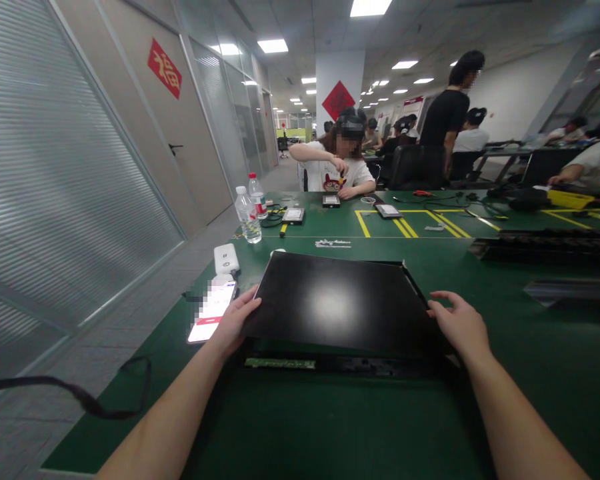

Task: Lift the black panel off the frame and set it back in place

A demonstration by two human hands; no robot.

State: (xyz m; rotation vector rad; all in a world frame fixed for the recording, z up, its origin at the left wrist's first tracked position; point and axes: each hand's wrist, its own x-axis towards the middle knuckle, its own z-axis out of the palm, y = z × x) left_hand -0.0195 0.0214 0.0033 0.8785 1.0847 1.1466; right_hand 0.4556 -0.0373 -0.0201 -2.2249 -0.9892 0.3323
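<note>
A flat, glossy black display panel [330, 293] is in front of me, tilted over a black frame [360, 367]. A strip of green circuit board [280, 364] shows along the frame's near side. My left hand [234, 321] grips the panel's left edge, thumb on top and the other fingers partly hidden beneath. At the right edge my right hand [461, 325] is closed on the panel, its index finger raised and its lower fingers out of sight. The frame's far right corner sticks out past the panel. What lies under the panel is hidden.
Left of the panel are a lit phone [213, 313] and a white device [226, 259]. Two bottles [249, 217] stand farther back. Across the green table [340, 427] a person [335, 163] works on a hard drive [331, 200]. Dark strips [555, 245] lie at right.
</note>
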